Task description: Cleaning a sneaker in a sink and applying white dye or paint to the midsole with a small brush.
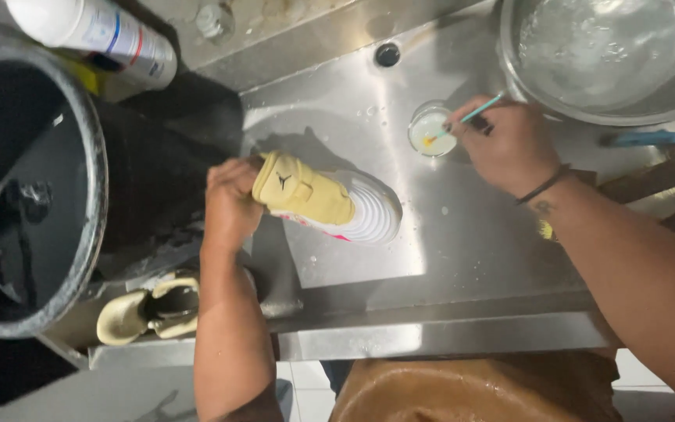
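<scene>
Sink (462, 234): we take this steel basin as our landmark; its wet floor fills the middle of the view and we lean over its front rim.
Black drum (25, 180): the largest thing left of the sink, round, dark inside, standing on the counter.
Metal bowl (603, 55): at the sink's far right corner, wide and shiny, with clear water in it.
Sneaker (330, 203): held over the sink's left half, a small yellow and white shoe with a pink edge, tipped on its side with the toe pointing right.
Second shoe (150, 309): lies at the sink's front left corner, cream and olive, untouched.
Spray can (95, 31): white, lying behind the drum, far left of the sink.
Left hand (232, 203): closed around the sneaker's heel, holding it off the sink floor.
Right hand (509, 144): pinched shut on a thin brush, above the sink's right half.
Small cup (430, 131): on the sink floor near the back, just left of the right hand, holding pale liquid.
Brush (466, 121): teal handle, its tip dipped in the cup.
Drain hole (387, 54): dark, in the sink's back wall.
Step in hand: we judge we are loading the brush with cleaner.
Next move: it calls for carrying the wet tip left to the sneaker while we keep the shoe steady.
</scene>
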